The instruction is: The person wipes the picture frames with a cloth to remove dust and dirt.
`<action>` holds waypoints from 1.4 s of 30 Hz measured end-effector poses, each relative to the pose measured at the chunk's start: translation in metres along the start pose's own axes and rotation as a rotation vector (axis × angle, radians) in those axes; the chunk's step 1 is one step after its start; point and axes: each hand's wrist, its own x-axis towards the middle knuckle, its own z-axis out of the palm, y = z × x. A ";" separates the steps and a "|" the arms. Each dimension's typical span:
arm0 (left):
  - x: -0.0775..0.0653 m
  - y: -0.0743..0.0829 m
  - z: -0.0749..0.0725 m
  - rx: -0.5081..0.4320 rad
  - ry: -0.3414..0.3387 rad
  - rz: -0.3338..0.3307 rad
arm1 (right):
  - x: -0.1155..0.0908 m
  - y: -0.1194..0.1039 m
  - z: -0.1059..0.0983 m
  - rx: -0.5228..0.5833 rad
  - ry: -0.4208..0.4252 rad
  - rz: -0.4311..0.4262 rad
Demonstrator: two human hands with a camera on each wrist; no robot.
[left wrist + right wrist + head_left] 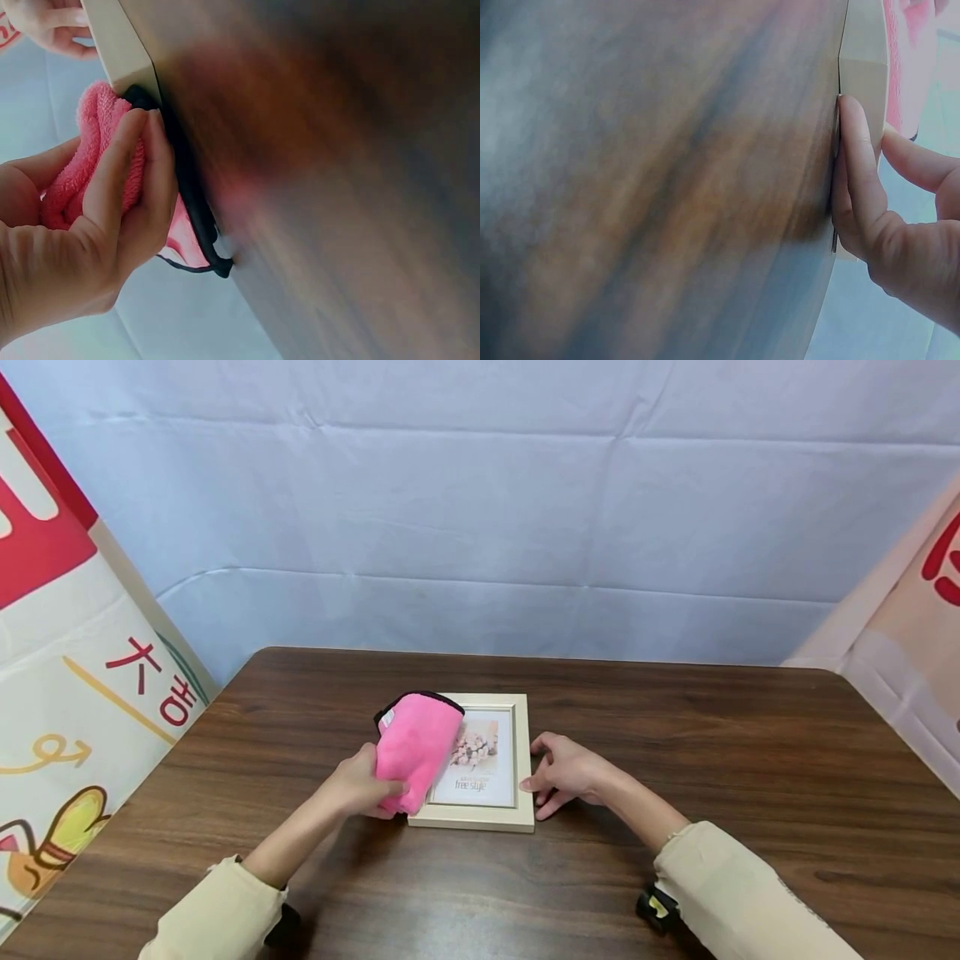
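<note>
A cream picture frame point(480, 818) lies face up on the table, a flower print with "free style" lettering inside it. My left hand point(363, 785) grips a folded pink cloth point(420, 739) with a dark edging. That cloth covers the left part of the frame, so some of the print is hidden. In the left wrist view, thumb and fingers close round the fluffy cloth point(97, 127) beside the frame's corner. On the other side, my right hand point(573, 768) holds the frame's right edge. The right wrist view shows fingers point(859, 157) along its side wall and the thumb at its upper edge.
The brown wood-grain table point(712, 735) spreads around the frame. A pale blue cloth backdrop point(480, 510) hangs behind it, with printed banners point(112, 635) at the left and right. Dark straps show by both sleeves.
</note>
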 end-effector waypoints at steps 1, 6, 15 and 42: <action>0.003 0.001 0.000 -0.006 -0.005 -0.003 | 0.000 0.000 0.000 0.001 -0.001 0.000; 0.015 0.006 -0.002 -0.007 -0.027 -0.018 | 0.000 0.001 0.000 0.004 -0.002 0.000; 0.040 0.017 -0.003 0.042 -0.027 -0.035 | -0.001 0.001 0.000 0.004 -0.005 -0.002; 0.020 0.010 -0.002 0.005 -0.023 -0.065 | 0.000 -0.001 -0.001 -0.003 -0.010 0.006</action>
